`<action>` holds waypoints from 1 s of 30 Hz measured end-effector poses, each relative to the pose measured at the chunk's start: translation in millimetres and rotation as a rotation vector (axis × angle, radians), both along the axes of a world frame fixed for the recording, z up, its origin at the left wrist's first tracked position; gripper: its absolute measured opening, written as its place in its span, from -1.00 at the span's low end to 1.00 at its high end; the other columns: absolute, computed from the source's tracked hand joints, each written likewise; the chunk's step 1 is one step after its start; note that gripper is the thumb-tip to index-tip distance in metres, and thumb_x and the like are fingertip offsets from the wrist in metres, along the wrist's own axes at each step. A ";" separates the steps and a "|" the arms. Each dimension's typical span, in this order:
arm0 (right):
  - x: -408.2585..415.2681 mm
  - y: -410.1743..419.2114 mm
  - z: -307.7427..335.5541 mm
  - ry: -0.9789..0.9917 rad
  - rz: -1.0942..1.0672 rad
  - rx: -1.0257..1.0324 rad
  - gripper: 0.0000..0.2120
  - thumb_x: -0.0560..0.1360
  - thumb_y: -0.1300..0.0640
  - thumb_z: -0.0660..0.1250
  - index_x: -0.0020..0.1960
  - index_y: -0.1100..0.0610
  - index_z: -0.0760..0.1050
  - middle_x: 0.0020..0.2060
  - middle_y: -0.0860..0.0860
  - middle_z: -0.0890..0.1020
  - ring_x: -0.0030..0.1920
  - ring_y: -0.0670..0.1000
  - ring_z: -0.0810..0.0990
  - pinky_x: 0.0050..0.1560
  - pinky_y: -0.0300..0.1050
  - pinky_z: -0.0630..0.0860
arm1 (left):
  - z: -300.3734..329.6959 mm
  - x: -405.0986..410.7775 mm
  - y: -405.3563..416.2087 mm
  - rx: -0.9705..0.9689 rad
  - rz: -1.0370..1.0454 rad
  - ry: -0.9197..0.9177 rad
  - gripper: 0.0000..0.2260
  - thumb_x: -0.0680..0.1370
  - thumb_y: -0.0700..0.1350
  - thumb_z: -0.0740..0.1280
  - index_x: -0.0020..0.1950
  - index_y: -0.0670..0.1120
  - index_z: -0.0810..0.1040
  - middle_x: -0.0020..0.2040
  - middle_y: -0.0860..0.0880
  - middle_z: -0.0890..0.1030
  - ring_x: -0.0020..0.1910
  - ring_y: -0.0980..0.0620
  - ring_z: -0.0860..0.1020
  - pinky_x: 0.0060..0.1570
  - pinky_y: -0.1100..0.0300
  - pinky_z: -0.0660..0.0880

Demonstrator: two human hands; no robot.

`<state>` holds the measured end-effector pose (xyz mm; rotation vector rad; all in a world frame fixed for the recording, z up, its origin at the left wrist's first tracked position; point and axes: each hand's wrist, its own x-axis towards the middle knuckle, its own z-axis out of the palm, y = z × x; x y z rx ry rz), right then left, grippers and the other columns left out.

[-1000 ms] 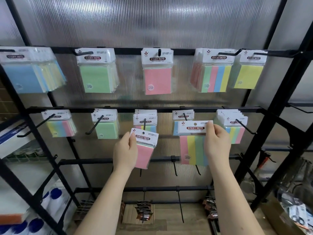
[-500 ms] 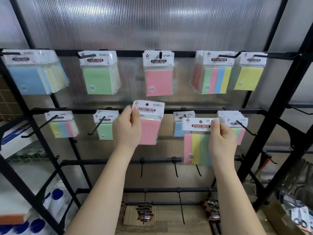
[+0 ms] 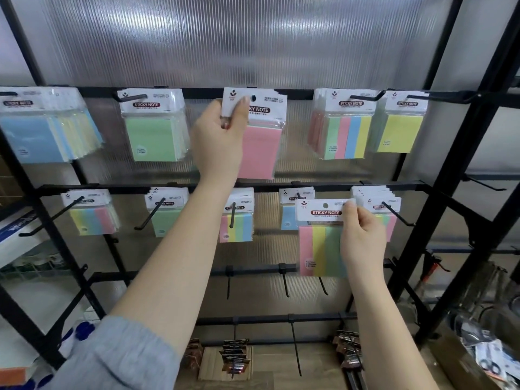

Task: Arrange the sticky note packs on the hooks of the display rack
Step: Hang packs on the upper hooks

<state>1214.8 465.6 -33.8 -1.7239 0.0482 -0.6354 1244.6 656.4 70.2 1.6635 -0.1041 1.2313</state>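
Pink sticky note pack (image 3: 260,142) is up at the top row's middle hook (image 3: 254,97), left hand (image 3: 218,137) pinching its header card. Right hand (image 3: 363,239) pinches a striped pack (image 3: 319,243) below, front of the second row, display rack (image 3: 461,153).

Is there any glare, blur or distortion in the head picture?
Head view: bright glare streaks on the ribbed panel; wide-angle bending tilts the rack posts at the edges; the pink pack in the left hand looks slightly soft.
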 end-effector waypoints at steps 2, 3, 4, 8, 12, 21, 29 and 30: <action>0.5 -1.0 0.3 -0.001 0.000 0.001 -0.55 0.64 0.05 0.12 -0.40 0.08 0.13 -0.51 -0.07 0.20 -0.52 -0.12 0.21 -0.52 -0.30 0.13 | -0.3 3.4 -0.9 -0.010 0.009 0.002 -0.73 0.56 0.03 0.30 -0.33 0.05 0.38 -0.47 0.12 0.39 -0.48 0.21 0.31 -0.40 0.22 0.25; 0.9 -1.6 0.5 0.000 -0.001 0.000 -0.55 0.64 0.05 0.12 -0.39 0.08 0.13 -0.51 -0.07 0.20 -0.52 -0.12 0.21 -0.52 -0.30 0.13 | -0.2 4.4 -1.6 -0.020 0.012 -0.003 -0.73 0.56 0.02 0.31 -0.34 0.07 0.37 -0.48 0.13 0.38 -0.50 0.21 0.31 -0.41 0.24 0.25; 1.4 -2.0 0.9 0.000 -0.003 -0.002 -0.55 0.64 0.04 0.12 -0.39 0.08 0.13 -0.50 -0.07 0.21 -0.52 -0.12 0.21 -0.52 -0.29 0.13 | 0.2 5.3 -2.3 -0.026 0.012 -0.009 -0.73 0.56 0.02 0.31 -0.34 0.09 0.37 -0.49 0.13 0.38 -0.51 0.21 0.31 -0.42 0.25 0.25; 3.0 -2.5 3.2 -0.008 -0.005 -0.005 -0.57 0.64 0.05 0.13 -0.38 0.08 0.14 -0.49 -0.07 0.21 -0.52 -0.14 0.19 -0.51 -0.29 0.13 | 3.7 10.2 -4.4 -0.034 0.016 -0.018 -0.72 0.55 0.02 0.31 -0.34 0.10 0.36 -0.49 0.14 0.38 -0.50 0.21 0.31 -0.41 0.22 0.28; 5.6 -2.4 5.6 -0.015 -0.003 0.002 -0.59 0.64 0.07 0.13 -0.36 0.10 0.15 -0.47 -0.05 0.21 -0.51 -0.14 0.18 -0.50 -0.29 0.15 | 7.2 14.8 -5.3 -0.037 0.030 -0.020 -0.71 0.54 0.01 0.31 -0.36 0.10 0.35 -0.50 0.15 0.37 -0.50 0.22 0.33 -0.43 0.30 0.24; 17.1 0.6 5.6 -0.026 0.035 0.038 -0.56 0.64 0.07 0.13 -0.38 0.06 0.10 -0.54 -0.13 0.16 -0.49 -0.12 0.13 -0.49 -0.26 0.06 | 5.0 39.1 -3.6 -0.046 0.045 0.138 -0.81 0.56 -0.01 0.29 -0.18 -0.09 0.50 -0.37 0.12 0.46 -0.43 0.23 0.36 -0.45 0.40 0.24; 25.2 3.3 6.7 -0.006 0.052 0.052 -0.54 0.63 0.05 0.14 -0.41 0.06 0.11 -0.60 -0.14 0.19 -0.48 -0.12 0.14 -0.45 -0.23 0.08 | 13.6 67.1 6.9 -0.008 0.205 0.258 -0.70 0.51 0.10 0.34 -0.23 -0.05 0.33 -0.26 0.03 0.42 -0.32 0.03 0.37 -0.43 0.17 0.28; 25.4 3.2 7.4 -0.007 0.051 0.064 -0.54 0.63 0.05 0.14 -0.41 0.05 0.11 -0.61 -0.14 0.20 -0.48 -0.12 0.14 -0.45 -0.23 0.09 | 14.6 68.2 7.6 -0.007 0.222 0.266 -0.71 0.49 0.12 0.36 -0.14 -0.07 0.39 -0.18 0.01 0.45 -0.26 0.02 0.39 -0.38 0.16 0.28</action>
